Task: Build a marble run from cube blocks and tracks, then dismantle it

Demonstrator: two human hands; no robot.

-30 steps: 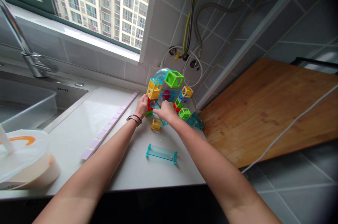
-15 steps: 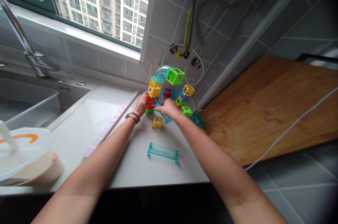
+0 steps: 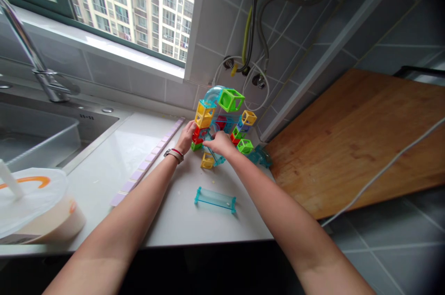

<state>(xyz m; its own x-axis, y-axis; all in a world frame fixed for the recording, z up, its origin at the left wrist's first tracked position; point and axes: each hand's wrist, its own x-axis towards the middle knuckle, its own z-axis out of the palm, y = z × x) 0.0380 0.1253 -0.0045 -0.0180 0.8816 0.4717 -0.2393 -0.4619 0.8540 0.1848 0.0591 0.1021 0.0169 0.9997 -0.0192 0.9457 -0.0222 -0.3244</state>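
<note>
My left hand [image 3: 187,136] is closed against the left side of a stack of cube-frame blocks, steadying its red block [image 3: 198,135]. Yellow blocks [image 3: 204,115] sit above the red, and a clear blue curved tube [image 3: 212,95] leads from the top to a green block [image 3: 231,100]. In front of the stack, my right hand [image 3: 222,143] pinches a clear blue track piece [image 3: 218,160] that slants downward; its fingertips are partly hidden. A loose yellow block [image 3: 207,160] stands just below the hands. Another clear blue track piece [image 3: 215,200] lies flat nearer the counter's front.
A second block stack topped by a yellow block [image 3: 248,117] stands right of my right hand. A wooden board [image 3: 354,147] leans at the right. On the left are a lilac strip [image 3: 148,163], a lidded drink cup [image 3: 38,211] and a sink [image 3: 93,123]. Hoses hang behind.
Both hands keep nearly the same places. The fingers of my left hand look slightly more extended along the stack, and the slanted track piece has shifted a little. The view has moved slightly.
</note>
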